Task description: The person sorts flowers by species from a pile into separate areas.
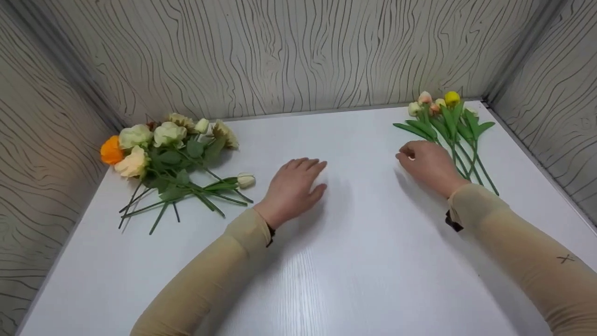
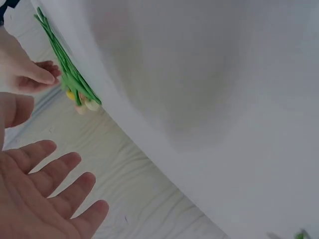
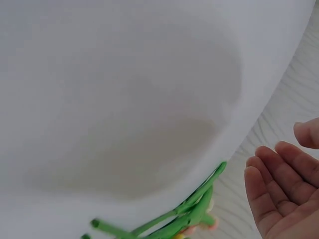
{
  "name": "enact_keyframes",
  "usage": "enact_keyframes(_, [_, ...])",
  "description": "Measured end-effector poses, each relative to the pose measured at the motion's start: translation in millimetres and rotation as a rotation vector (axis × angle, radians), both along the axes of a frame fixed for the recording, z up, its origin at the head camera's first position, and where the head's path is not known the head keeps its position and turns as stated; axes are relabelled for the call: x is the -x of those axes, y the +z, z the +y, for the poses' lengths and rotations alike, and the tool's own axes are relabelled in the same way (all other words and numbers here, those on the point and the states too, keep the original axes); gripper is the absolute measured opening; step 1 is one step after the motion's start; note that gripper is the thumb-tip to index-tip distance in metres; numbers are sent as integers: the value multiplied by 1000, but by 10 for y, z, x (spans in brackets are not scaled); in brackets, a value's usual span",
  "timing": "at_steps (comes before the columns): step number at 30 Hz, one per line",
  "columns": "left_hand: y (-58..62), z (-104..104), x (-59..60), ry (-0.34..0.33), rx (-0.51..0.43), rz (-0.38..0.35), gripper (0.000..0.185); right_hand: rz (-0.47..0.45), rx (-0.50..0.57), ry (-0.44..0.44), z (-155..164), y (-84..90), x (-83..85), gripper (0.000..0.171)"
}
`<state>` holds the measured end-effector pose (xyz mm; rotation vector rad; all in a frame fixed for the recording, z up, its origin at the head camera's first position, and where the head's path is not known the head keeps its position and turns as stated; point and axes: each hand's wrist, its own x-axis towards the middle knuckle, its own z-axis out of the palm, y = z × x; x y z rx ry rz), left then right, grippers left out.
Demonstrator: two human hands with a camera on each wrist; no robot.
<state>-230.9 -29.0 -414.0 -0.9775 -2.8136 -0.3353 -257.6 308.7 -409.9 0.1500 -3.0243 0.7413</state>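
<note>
My left hand (image 1: 294, 186) lies flat and open on the white table (image 1: 354, 261), fingers straight, holding nothing; its palm (image 2: 35, 199) shows in the left wrist view. A bunch of cream, white and orange artificial flowers (image 1: 163, 158) lies to its left. My right hand (image 1: 426, 165) hovers with loosely curled fingers beside a bunch of tulips (image 1: 447, 126) with green stems at the far right, holding nothing. In the right wrist view its fingers (image 3: 279, 184) are relaxed near the green stems (image 3: 184, 214).
Wood-grain patterned walls (image 1: 289, 51) enclose the table on three sides. A single white bud (image 1: 246, 179) sticks out of the left bunch toward my left hand. The tulip stems (image 2: 67, 69) also show in the left wrist view.
</note>
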Motion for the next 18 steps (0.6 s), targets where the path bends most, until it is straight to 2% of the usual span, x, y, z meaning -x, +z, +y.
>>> enact_keyframes(4, [29,-381,158,134,-127,1,40,-18,7,72,-352,-41,-33,38])
enact_keyframes(8, [67,-777,254,281,-246,-75,31,-4,12,158,-703,-95,-102,36])
enact_keyframes(13, [100,-1273,329,448,-502,-269,32,58,-3,302,-1117,-144,-273,31])
enact_keyframes(18, [90,-1730,324,576,-789,-469,36,124,-42,461,-1468,-154,-483,28])
